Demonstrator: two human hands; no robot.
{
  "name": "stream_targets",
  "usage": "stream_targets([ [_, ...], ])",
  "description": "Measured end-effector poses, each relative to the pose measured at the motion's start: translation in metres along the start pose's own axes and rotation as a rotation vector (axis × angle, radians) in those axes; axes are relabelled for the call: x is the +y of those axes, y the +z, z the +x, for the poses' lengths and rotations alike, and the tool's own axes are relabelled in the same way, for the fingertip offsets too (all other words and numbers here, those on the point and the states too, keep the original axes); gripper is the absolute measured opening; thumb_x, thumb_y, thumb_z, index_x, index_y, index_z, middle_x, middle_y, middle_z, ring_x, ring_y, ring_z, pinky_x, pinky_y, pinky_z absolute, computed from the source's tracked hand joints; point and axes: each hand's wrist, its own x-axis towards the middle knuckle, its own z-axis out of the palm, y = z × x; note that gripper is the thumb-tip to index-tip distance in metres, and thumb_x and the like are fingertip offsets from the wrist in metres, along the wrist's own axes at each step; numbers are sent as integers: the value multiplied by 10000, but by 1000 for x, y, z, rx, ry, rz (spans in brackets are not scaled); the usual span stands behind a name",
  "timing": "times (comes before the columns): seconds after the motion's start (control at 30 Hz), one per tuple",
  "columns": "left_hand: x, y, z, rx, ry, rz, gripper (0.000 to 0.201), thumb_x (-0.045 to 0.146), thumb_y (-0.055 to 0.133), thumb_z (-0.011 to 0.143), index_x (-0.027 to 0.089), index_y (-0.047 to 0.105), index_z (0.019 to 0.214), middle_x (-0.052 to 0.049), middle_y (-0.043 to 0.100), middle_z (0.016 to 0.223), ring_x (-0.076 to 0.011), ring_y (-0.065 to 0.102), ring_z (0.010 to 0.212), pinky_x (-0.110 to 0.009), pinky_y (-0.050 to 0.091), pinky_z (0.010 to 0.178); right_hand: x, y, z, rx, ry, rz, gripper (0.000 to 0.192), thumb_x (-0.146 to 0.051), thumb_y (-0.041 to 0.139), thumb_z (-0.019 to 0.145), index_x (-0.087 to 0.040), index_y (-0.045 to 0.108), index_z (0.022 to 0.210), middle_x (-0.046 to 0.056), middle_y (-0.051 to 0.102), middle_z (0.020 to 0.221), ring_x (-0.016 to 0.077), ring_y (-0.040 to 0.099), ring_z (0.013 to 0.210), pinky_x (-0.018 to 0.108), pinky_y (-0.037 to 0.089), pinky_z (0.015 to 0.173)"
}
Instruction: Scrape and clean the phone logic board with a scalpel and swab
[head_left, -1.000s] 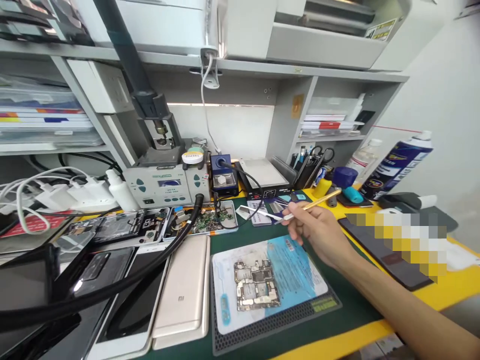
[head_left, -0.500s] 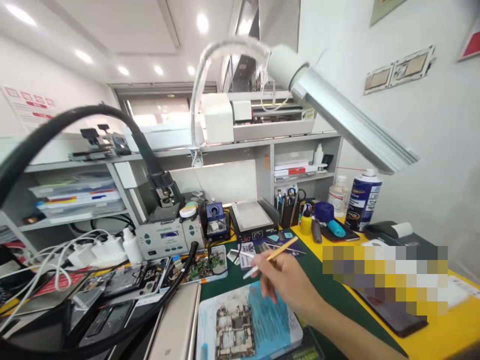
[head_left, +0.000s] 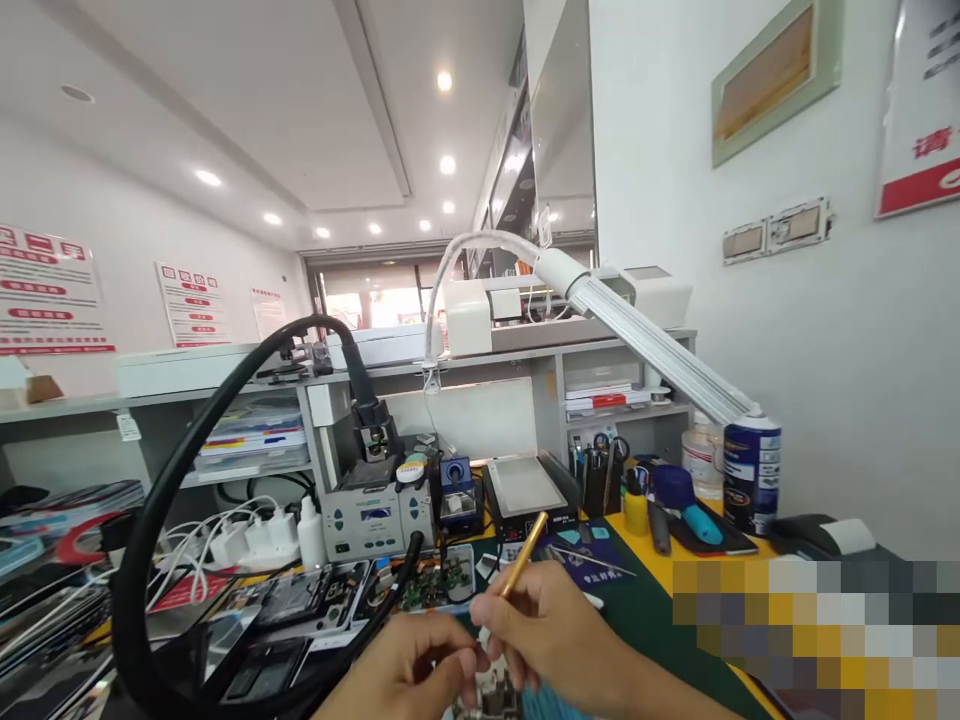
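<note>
My right hand [head_left: 551, 630] grips a slim, pen-like tool with a gold handle [head_left: 526, 550]. Its handle points up and away, while its working tip is hidden among the fingers. Close against it on the left is my left hand [head_left: 424, 665], thumb and fingers pinched together; whatever they hold is too small to make out. A small whitish bit [head_left: 484, 634] shows between the two hands. Below them lies a phone circuit board [head_left: 495, 695] on a mat with a blue patch [head_left: 551, 703], mostly covered by the hands and cut off by the bottom edge.
A hot-air station [head_left: 375, 525] with a thick black hose [head_left: 139, 520] looping at left stands behind. Opened phones [head_left: 289, 600] and a tray of boards [head_left: 439, 585] lie left. A spray can [head_left: 750, 475], yellow bottle [head_left: 635, 512] and lamp [head_left: 660, 345] are on the right.
My left hand has come into view beside the right one. The right hand has drawn lower and nearer, with the tool turned steeper. The head view has tilted up.
</note>
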Motion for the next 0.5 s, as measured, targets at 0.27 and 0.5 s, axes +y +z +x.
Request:
stream_targets([
  [0.27, -21, -7, 46, 46, 7, 100, 488, 617, 578, 905, 149, 660, 793, -29, 625, 689, -137, 449, 634, -261, 316, 603, 23, -17, 28, 134, 42, 29, 813, -926, 695, 683, -120, 701, 789, -24, 566, 544, 77, 476, 385, 198, 332, 358],
  [0.5, -51, 3, 50, 118, 50, 254, 435, 588, 555, 857, 191, 573, 679, -2, 526, 621, -140, 432, 578, -268, 280, 560, 44, -13, 27, 137, 155, 56, 837, -972, 690, 625, -136, 645, 638, -16, 522, 492, 64, 445, 372, 195, 315, 359],
])
